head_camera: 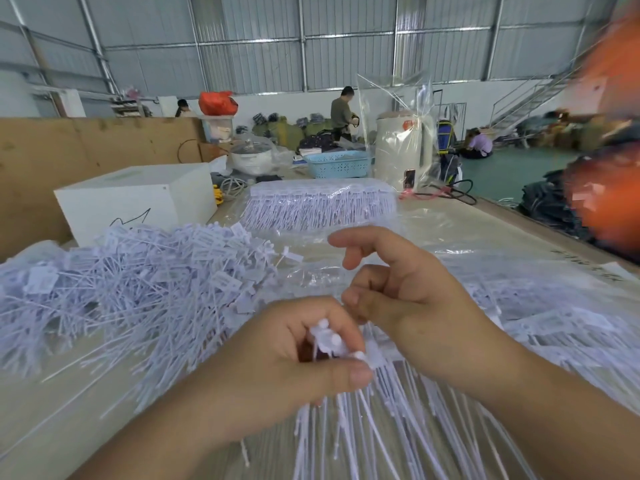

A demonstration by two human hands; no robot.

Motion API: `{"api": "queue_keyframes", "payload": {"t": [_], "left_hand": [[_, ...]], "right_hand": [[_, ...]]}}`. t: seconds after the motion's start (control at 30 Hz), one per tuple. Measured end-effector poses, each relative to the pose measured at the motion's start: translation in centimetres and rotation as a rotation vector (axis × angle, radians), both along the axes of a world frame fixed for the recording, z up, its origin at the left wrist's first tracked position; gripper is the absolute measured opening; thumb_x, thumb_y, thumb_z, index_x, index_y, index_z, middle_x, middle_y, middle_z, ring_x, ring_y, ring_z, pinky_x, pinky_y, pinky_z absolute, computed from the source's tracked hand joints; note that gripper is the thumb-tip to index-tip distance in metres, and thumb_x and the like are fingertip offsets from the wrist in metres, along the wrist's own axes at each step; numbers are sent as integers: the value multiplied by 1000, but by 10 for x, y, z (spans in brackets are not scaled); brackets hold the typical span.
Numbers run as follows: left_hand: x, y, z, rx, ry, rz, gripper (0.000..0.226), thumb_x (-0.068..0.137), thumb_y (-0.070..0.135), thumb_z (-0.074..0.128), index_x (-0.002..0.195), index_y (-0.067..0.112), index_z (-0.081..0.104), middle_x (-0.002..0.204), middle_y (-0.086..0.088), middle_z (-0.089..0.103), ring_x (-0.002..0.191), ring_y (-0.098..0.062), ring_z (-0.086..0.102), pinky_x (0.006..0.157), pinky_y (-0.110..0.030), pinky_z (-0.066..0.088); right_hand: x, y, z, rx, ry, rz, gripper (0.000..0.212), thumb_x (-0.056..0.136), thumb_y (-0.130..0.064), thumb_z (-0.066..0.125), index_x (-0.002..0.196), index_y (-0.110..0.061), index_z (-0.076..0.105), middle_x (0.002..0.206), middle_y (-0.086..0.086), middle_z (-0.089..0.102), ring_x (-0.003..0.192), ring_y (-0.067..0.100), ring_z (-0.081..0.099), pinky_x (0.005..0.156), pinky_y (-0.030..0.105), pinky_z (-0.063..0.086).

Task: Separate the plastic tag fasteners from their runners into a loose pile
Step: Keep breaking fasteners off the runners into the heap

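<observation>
Mid-stripping: your left hand [284,358] pinched the fastener strip [332,344] at near centre, tails hanging toward you. Your right hand [405,292] curled beside it, its hold hidden. Next, twist fasteners free and drop them on the loose pile [138,282] at left.

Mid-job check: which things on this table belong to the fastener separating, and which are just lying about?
Job:
left hand gripping the fastener strip
right hand, fingers curled at the strip
loose pile
bagged fastener strips

Lying about:
white box
blue basket
wrapped kettle
cooking pot
</observation>
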State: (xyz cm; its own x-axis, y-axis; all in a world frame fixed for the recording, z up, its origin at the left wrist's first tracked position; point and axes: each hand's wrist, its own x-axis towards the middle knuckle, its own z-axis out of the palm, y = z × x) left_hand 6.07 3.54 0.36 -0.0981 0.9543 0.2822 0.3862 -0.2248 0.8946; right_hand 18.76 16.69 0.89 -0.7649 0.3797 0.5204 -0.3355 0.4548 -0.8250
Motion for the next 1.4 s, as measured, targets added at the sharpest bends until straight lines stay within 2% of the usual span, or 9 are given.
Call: {"api": "queue_keyframes", "payload": {"t": [0.13,0.2,0.37,0.57,0.77,1.0,1.13,1.27,1.4], "left_hand": [[0,5,-5,38,81,129,17,70,48,71,78,34,66,57,-5,50,48,-12,46,51,-23,39],[-9,6,-2,67,60,197,8,77,39,70,78,33,65,56,1,53,47,-10,50,51,-21,43],[-20,5,4,108,1,261,11,86,36,67,78,29,66,58,2,58,47,-10,52,48,-22,45],[-16,-3,10,7,-12,19,11,71,35,73,77,27,70,62,4,63,54,-8,55,53,-20,47],[-8,4,6,162,-73,246,34,59,16,83,60,26,50,56,3,51,52,-10,43,50,-17,38],[4,7,6,360,-92,537,45,63,28,87,58,24,43,50,13,37,44,-7,33,42,-13,31],[4,4,6,228,-94,324,29,59,30,86,64,28,58,57,7,51,50,-11,44,46,-22,42],[6,4,4,158,-93,187,15,73,19,69,70,30,59,62,11,54,52,-5,45,49,-17,40],[2,2,3,110,-146,81,14,75,22,72,78,29,60,67,6,53,57,-7,46,53,-17,42]], "right_hand": [[3,0,3,233,-99,-140,28,90,4,58,100,-20,69,86,-4,61,72,8,59,67,22,47],[6,4,8,390,-240,-208,13,95,-12,60,98,-21,69,85,-6,64,78,9,61,73,30,50],[14,8,13,418,-585,-68,24,97,-39,54,79,-23,54,59,-9,46,51,9,42,54,31,38],[14,11,13,391,-499,-37,23,96,-29,60,74,-23,57,56,-14,44,51,2,39,50,17,32],[6,0,5,287,-283,-59,25,97,-23,58,73,-17,53,55,-12,39,50,4,34,47,22,29],[-1,-4,3,191,10,-299,29,99,-29,52,75,-14,50,55,-10,38,50,4,32,46,20,29],[4,-2,3,269,-160,-67,14,93,-37,52,102,-28,59,70,11,52,63,31,48,58,43,42],[7,0,1,276,-232,9,45,93,-30,49,137,-34,39,67,-6,41,61,16,42,57,31,37],[8,1,6,268,-266,31,57,90,-30,52,143,-34,30,89,17,54,80,36,55,75,55,47]]}}
